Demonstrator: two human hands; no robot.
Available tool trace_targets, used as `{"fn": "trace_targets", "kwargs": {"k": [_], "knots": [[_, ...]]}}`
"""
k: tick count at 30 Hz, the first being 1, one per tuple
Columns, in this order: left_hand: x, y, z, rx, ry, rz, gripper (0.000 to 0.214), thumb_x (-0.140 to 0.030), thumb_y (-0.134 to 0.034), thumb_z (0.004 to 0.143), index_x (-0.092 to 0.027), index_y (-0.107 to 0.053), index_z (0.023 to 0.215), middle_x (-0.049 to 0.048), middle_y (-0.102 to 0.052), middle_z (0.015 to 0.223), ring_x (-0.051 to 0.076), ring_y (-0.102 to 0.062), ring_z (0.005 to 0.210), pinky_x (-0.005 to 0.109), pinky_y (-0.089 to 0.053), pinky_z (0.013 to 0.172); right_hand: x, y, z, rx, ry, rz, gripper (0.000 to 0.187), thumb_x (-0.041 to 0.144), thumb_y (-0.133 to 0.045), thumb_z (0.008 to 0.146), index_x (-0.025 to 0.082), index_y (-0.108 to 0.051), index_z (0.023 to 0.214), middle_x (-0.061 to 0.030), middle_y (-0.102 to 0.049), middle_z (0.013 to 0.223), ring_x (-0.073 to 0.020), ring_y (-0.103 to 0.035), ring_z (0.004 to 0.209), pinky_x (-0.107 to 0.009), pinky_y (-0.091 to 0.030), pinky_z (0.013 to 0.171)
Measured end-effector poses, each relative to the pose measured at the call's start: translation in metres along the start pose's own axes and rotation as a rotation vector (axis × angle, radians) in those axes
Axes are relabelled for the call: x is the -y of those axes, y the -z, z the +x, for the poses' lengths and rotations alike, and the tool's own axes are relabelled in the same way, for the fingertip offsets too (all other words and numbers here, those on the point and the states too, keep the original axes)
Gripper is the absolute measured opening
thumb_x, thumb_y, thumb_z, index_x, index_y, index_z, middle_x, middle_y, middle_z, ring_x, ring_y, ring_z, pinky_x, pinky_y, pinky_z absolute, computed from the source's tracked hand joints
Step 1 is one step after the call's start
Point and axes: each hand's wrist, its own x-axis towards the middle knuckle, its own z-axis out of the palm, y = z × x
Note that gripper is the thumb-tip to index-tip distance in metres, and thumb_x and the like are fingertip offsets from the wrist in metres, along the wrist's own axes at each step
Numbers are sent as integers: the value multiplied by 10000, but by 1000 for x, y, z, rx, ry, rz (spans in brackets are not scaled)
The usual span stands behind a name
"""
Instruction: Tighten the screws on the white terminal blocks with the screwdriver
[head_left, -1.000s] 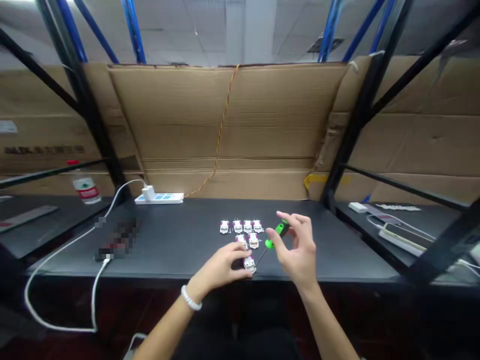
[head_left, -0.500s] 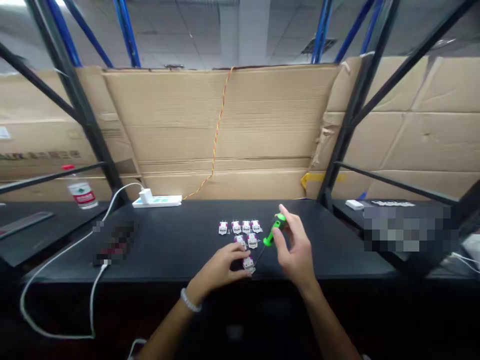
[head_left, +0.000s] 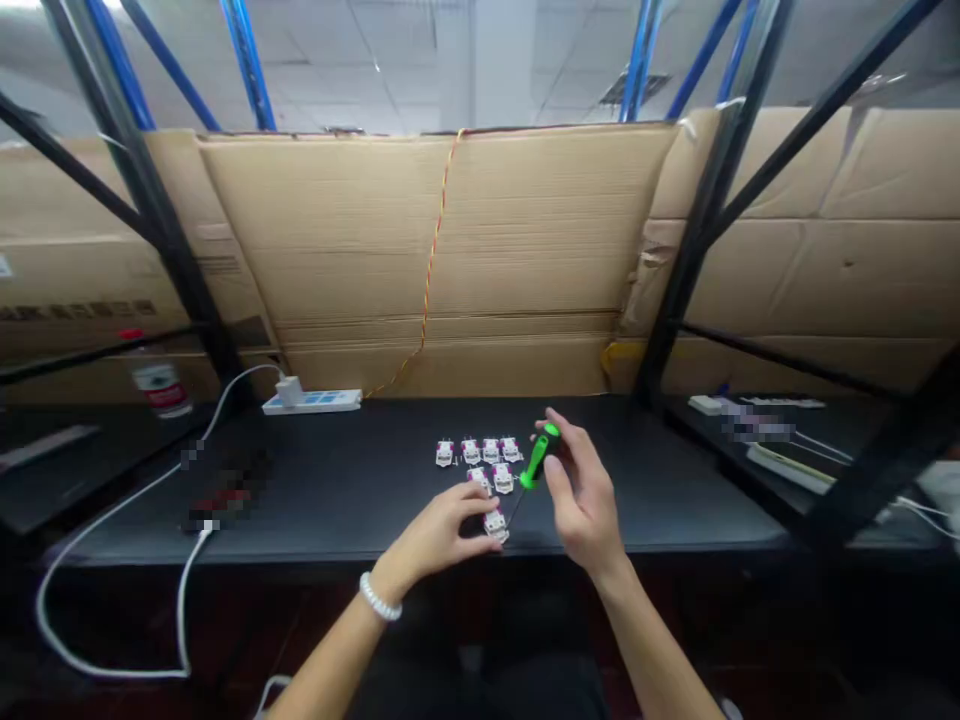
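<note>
My right hand (head_left: 587, 500) is closed round the green and black handle of a screwdriver (head_left: 537, 462). The screwdriver slants down to the left, its thin shaft reaching the right side of a small white and purple part (head_left: 495, 524). Thumb and fingers of my left hand (head_left: 439, 530) hold that part on the black table near the front edge. Whether the tip sits in a screw is too small to tell. Just behind lie two similar parts (head_left: 502, 478), one partly covered by my left fingers. Farther back several more (head_left: 490, 450) stand in a row.
A white power strip (head_left: 322, 401) with a plugged-in charger lies at the back left of the table (head_left: 360, 470). Its white cable (head_left: 112, 530) loops past the front edge to a blurred dark device (head_left: 225, 497). Cardboard (head_left: 525, 250) closes off the back; dark metal posts (head_left: 686, 260) flank both sides.
The screwdriver handle and my right hand have shifted slightly left. My left hand stays on the same part. The whole view has moved a little.
</note>
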Motion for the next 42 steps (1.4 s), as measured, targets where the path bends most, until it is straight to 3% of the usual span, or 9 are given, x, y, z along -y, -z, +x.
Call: {"fn": "trace_targets", "kwargs": {"k": [6, 8, 12, 18, 23, 27, 30, 36, 42], "knots": [[1, -1, -1, -5, 10, 1, 489, -428, -879, 877, -230, -767, 1310, 108, -719, 1319, 294, -693, 1234, 429, -544, 1132, 3, -1, 1, -137, 4, -143, 388, 358, -739, 951, 252, -688, 1321, -94, -625, 1171, -229, -651, 946, -395, -595, 823], [0, -1, 0, -3, 10, -1, 486, -435, -874, 883, -224, -768, 1307, 109, -720, 1310, 289, -696, 1221, 421, -549, 1122, 1, -1, 1, -122, -13, -128, 404, 333, -671, 998, 257, -656, 1395, -88, -633, 1166, -215, -655, 935, -401, -598, 855], [-1, 0, 1, 12, 9, 1, 491, -444, -864, 892, -218, -766, 1316, 111, -728, 1286, 288, -705, 1191, 420, -556, 1107, -4, 1, -2, -38, -31, -30, 515, 293, -528, 1064, 252, -496, 1577, -119, -669, 1301, -256, -685, 1140, -453, -590, 995], [1, -2, 0, 3, 19, 1, 487, -452, -865, 886, -240, -769, 1314, 107, -722, 1312, 298, -698, 1221, 436, -551, 1125, 0, 1, -1, -54, 34, -50, 436, 306, -648, 1010, 244, -621, 1441, -118, -700, 1226, -263, -696, 1069, -442, -608, 934], [0, -1, 0, 2, 5, 8, 494, -408, -884, 875, -223, -767, 1318, 110, -721, 1310, 293, -697, 1224, 422, -548, 1125, 1, -2, 2, -170, 10, -156, 419, 352, -777, 938, 262, -693, 1338, -72, -636, 1125, -179, -610, 794, -386, -602, 792], [-1, 0, 1, 4, 12, 9, 490, -407, -888, 870, -222, -772, 1309, 108, -724, 1308, 290, -704, 1209, 410, -553, 1118, -3, -1, -2, -87, -20, -64, 456, 276, -605, 1036, 261, -579, 1491, -103, -675, 1238, -225, -682, 989, -430, -597, 925], [0, 0, 1, -4, 14, 3, 490, -426, -875, 880, -231, -768, 1317, 106, -719, 1319, 291, -700, 1220, 416, -552, 1123, -4, -1, -3, -47, 3, 2, 426, 253, -574, 1043, 266, -579, 1469, -108, -685, 1283, -250, -692, 1098, -442, -590, 966], [-1, 0, 0, 9, 19, -4, 470, -417, -873, 883, -235, -770, 1304, 106, -727, 1293, 298, -697, 1215, 432, -553, 1121, -2, -2, 0, -158, 63, -116, 394, 321, -794, 918, 275, -686, 1294, -85, -626, 1194, -221, -651, 932, -395, -602, 805], [0, 0, 0, -3, 2, -3, 479, -397, -883, 877, -216, -767, 1306, 106, -720, 1299, 286, -700, 1205, 413, -551, 1116, 0, 0, 0, -49, 2, -46, 408, 265, -572, 1037, 249, -590, 1444, -112, -664, 1256, -252, -673, 1071, -445, -590, 934]]}}
